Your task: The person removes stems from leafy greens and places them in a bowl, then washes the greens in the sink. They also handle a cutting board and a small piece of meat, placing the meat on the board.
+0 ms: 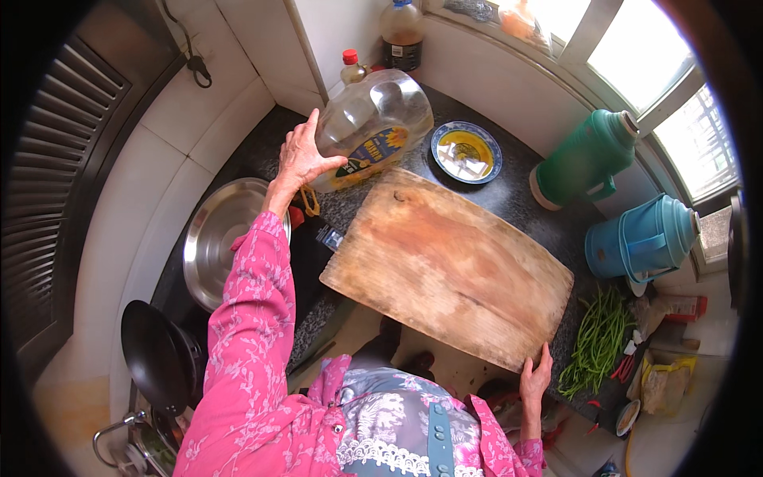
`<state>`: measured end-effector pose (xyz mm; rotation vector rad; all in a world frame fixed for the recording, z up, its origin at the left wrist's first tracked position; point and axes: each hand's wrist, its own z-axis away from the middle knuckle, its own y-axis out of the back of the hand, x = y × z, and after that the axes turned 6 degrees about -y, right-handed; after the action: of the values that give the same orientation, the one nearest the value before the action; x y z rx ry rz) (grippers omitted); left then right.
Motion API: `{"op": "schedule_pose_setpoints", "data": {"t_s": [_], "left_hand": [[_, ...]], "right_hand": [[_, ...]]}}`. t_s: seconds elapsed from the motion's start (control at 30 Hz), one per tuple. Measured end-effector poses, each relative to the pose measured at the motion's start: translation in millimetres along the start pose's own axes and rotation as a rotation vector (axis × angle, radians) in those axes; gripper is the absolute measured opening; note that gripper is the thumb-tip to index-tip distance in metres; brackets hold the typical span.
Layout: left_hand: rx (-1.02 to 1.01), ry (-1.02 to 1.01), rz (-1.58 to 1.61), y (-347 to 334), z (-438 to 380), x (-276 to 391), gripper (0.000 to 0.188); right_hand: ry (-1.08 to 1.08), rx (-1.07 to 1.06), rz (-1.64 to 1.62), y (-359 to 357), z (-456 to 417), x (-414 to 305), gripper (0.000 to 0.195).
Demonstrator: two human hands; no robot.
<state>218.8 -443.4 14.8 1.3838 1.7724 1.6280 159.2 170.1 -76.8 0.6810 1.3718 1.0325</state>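
Note:
My left hand (301, 152) is spread against a large clear plastic oil bottle (375, 128), with the thumb across its side near the label. Whether the fingers grip it cannot be told. The right hand (535, 374) holds the near right corner of a worn wooden cutting board (450, 268), its thumb and fingers at the edge. That board reaches out past the counter's front edge, and its far left corner is close to the bottle. Behind it, a blue-rimmed plate (467, 152) bears yellow liquid.
A steel basin (205, 250) and a black wok (158, 358) stand at left. Green (587, 158) and blue (641, 238) thermos flasks line the right wall. Green beans (599, 340) and red chillies (623, 368) lie right of the board. More bottles (402, 36) stand in the back corner.

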Motion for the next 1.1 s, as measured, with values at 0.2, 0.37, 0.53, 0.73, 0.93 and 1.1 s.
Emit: {"op": "schedule_pose_setpoints", "data": {"t_s": [0.2,0.37,0.53,0.73,0.93,1.1], "left_hand": [[0.023,-0.038,0.059,-8.6,-1.8,-19.8,0.108],[0.005,-0.037,0.099,-7.8,-1.0,-23.3,0.108],[0.018,-0.064,0.114,-7.4,-1.7,-22.0,0.108],[0.000,-0.063,0.127,-11.2,-3.7,-22.6,0.108],[0.007,-0.088,0.146,-17.0,-9.5,-30.6,0.108],[0.003,-0.124,0.164,-17.7,-12.8,-33.2,0.105]], "right_hand": [[0.025,0.013,0.003,-1.9,0.1,5.8,0.054],[0.018,0.012,-0.002,-1.3,0.0,4.2,0.054],[0.035,0.017,-0.001,-1.6,0.5,6.2,0.054],[0.027,0.027,0.002,-1.5,1.4,3.9,0.053],[0.031,0.032,-0.008,-1.9,0.8,3.5,0.052],[0.036,0.036,-0.007,-0.7,1.1,-0.5,0.053]]}}
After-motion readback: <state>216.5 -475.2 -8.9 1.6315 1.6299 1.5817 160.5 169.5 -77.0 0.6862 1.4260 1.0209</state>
